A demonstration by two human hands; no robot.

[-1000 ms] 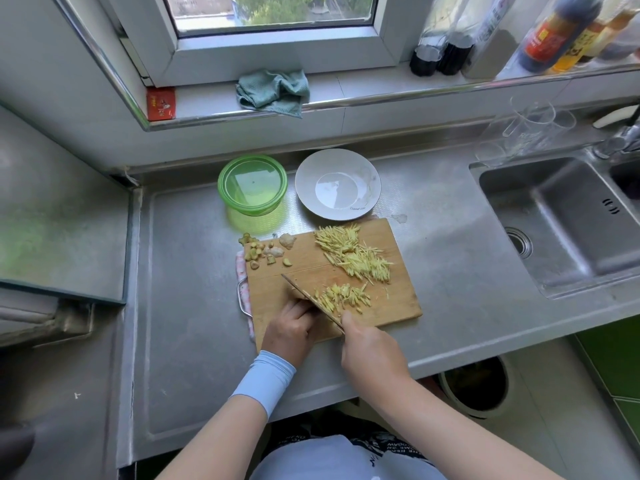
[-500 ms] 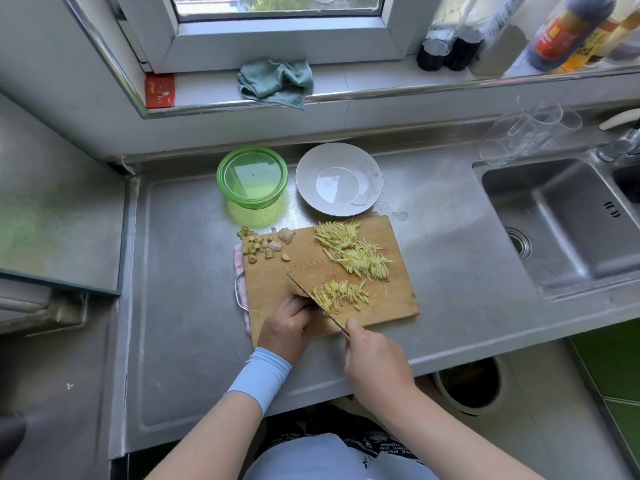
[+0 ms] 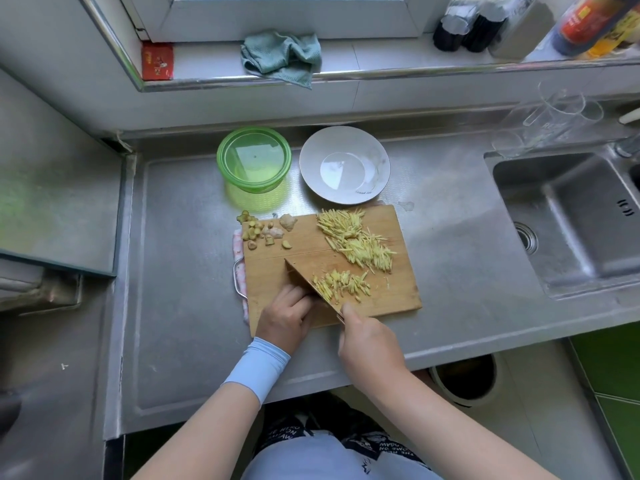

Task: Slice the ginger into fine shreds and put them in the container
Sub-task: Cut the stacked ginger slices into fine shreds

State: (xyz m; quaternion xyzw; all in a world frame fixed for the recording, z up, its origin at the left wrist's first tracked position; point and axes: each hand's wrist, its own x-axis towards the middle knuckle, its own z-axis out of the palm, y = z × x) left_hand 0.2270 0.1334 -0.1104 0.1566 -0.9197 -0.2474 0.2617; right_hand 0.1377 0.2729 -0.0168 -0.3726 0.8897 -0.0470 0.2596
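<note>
A wooden cutting board (image 3: 391,299) lies on the steel counter. A large pile of ginger shreds (image 3: 356,242) covers its far right part, and a smaller pile (image 3: 341,284) lies beside the knife blade (image 3: 304,280). My right hand (image 3: 370,341) grips the knife handle at the board's near edge. My left hand (image 3: 285,315) is curled on the board just left of the blade; the ginger under its fingers is hidden. Ginger peel scraps (image 3: 266,230) sit at the board's far left corner. A green lidded container (image 3: 254,159) stands behind the board.
A white plate (image 3: 344,164) sits right of the green container. A sink (image 3: 568,216) lies to the right, with clear glass cups (image 3: 550,116) behind it. A teal cloth (image 3: 280,57) and bottles (image 3: 460,26) rest on the windowsill. A bin (image 3: 464,375) stands below the counter edge.
The knife blade has shifted slightly left along the board and the smaller shred pile has grown a little. My left hand has edged back with it.
</note>
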